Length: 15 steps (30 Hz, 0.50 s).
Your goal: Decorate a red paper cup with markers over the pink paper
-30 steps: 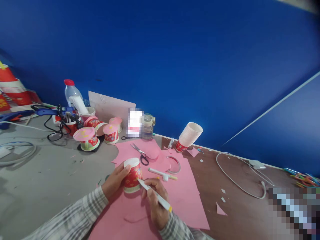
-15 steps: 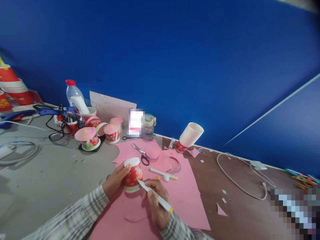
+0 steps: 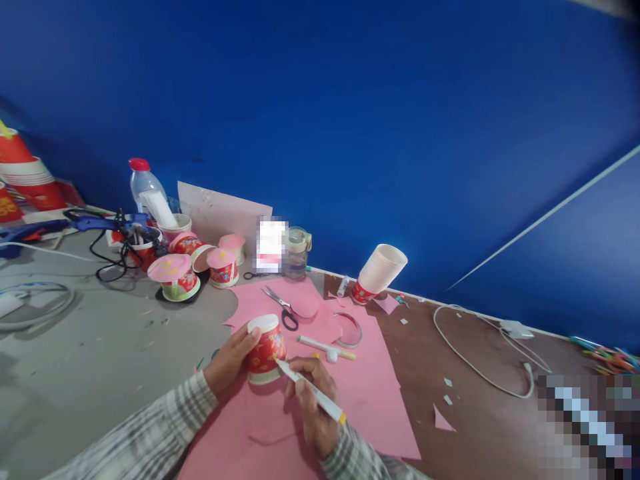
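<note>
An upturned red patterned paper cup (image 3: 267, 349) stands on a pink paper sheet (image 3: 360, 393). My left hand (image 3: 229, 360) is wrapped round the cup's left side. My right hand (image 3: 313, 400) grips a white marker (image 3: 311, 391) with a yellow end, its tip touching the cup's lower right edge. Black-handled scissors (image 3: 281, 309) and a second marker (image 3: 326, 348) lie on the pink paper just beyond the cup.
Several pink-topped cups (image 3: 175, 275) and a water bottle (image 3: 145, 190) stand at the back left near a blue glue gun (image 3: 103, 222) with black cable. A tilted stack of paper cups (image 3: 379, 271) leans by the blue wall. A white cable (image 3: 475, 357) lies right.
</note>
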Each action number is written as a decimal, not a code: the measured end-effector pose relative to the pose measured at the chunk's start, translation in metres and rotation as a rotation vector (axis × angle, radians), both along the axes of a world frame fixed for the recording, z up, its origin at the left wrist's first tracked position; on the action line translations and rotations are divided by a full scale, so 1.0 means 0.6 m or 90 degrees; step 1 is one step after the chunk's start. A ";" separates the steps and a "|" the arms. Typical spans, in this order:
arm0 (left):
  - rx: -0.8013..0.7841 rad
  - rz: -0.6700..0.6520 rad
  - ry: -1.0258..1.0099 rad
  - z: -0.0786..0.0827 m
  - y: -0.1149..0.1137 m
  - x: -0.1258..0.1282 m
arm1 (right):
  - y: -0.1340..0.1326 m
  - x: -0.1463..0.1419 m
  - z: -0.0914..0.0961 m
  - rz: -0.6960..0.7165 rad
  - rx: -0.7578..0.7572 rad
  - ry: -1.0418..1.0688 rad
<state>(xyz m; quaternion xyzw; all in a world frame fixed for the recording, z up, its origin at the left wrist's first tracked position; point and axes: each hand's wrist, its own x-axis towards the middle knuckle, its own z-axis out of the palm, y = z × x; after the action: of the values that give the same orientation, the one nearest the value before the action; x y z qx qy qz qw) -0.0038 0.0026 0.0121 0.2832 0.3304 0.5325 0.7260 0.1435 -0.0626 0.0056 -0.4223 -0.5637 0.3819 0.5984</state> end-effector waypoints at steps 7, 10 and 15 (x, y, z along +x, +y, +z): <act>0.004 -0.009 0.001 0.005 -0.002 0.000 | -0.001 -0.001 0.001 0.000 -0.001 0.004; -0.001 -0.014 -0.008 0.003 0.000 -0.001 | -0.002 0.001 -0.001 0.012 0.000 0.014; -0.009 0.013 -0.007 0.000 0.004 -0.004 | -0.004 0.007 0.002 -0.036 0.016 0.019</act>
<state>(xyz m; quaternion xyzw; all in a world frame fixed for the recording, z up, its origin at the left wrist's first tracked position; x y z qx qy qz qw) -0.0059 0.0048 0.0124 0.2722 0.3330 0.5391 0.7242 0.1478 -0.0649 0.0066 -0.4249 -0.5473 0.3640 0.6224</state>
